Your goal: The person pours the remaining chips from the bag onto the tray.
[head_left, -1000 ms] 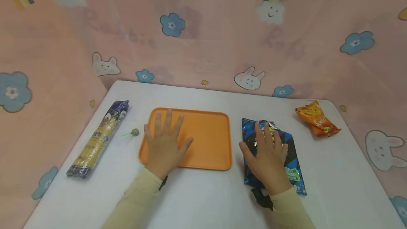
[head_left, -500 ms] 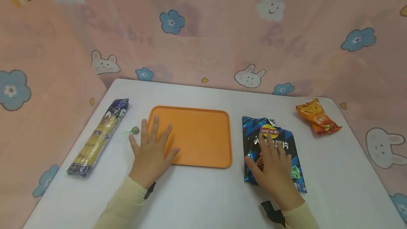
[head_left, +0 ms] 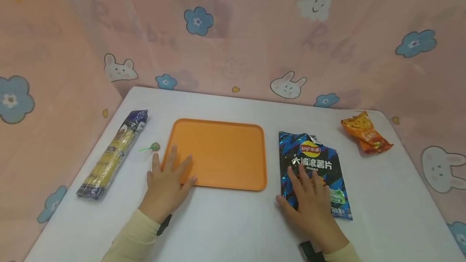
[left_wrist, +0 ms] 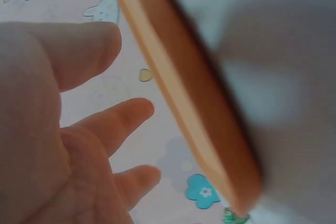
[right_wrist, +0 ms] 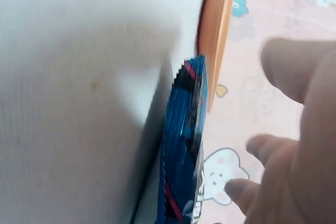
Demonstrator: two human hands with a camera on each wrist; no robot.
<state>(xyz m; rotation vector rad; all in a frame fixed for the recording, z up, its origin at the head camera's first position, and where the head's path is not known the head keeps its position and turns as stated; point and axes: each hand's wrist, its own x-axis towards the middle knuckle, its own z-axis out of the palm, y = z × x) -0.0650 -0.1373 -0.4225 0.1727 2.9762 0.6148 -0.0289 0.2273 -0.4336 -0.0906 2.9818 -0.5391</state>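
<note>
My left hand (head_left: 165,189) hovers with spread fingers over the front left corner of an orange tray (head_left: 225,155). In the left wrist view the tray's rim (left_wrist: 184,93) stands apart from the fingers. My right hand (head_left: 313,209), fingers spread, is over the lower part of a black and blue Lay's potato chip bag (head_left: 311,151). The right wrist view shows the bag's crimped edge (right_wrist: 181,129) with a gap between it and the fingers. Neither hand holds anything.
A long pack of yellow noodles or pasta (head_left: 113,155) lies at the left, beside a small green-stemmed lollipop (head_left: 155,146). An orange snack bag (head_left: 367,132) lies at the far right. A pink printed cloth (head_left: 233,51) hangs behind the white table (head_left: 225,229).
Both hands have drawn back toward the near edge, the left one also leftward off most of the tray. More of the chip bag's front shows. Tray and packages have stayed put.
</note>
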